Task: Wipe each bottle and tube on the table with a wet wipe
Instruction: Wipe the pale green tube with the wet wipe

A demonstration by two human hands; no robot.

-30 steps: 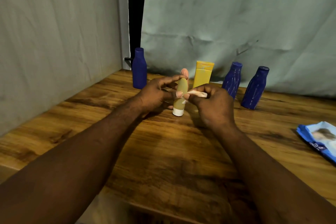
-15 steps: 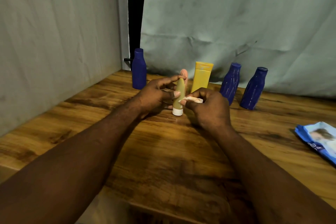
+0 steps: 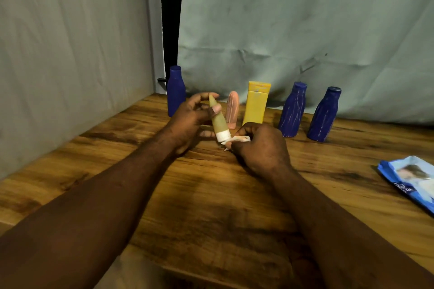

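Your left hand (image 3: 190,122) holds the olive tube (image 3: 218,122) near the middle of the wooden surface (image 3: 211,206). Its fingers (image 3: 202,98) are curled round the tube, the thumb pressed on the body and a fingertip at the narrow top end. The tube is tilted, with the top leaning to your left and the white cap down and toward your right. I cannot tell whether the cap touches the surface. Your right hand (image 3: 260,150) sits just beside it, fingers (image 3: 249,128) bunched and clamped on a crumpled wet wipe (image 3: 238,139), which touches the lower edge of the white cap. Behind your hands a row stands upright along the back of the surface, against the pale cloth backdrop (image 3: 305,19). The left blue bottle (image 3: 175,91) is partly hidden by your left hand. Then come the pink tube (image 3: 233,110), cap down, the yellow tube (image 3: 257,105) just beside it, the middle blue bottle (image 3: 293,110) and the right blue bottle (image 3: 325,115). Both of these last two bottles show pale streaks. Well apart from all this, at the right edge of the view, a blue wipe packet (image 3: 408,180) lies flat on the surface, partly cut off by the frame.
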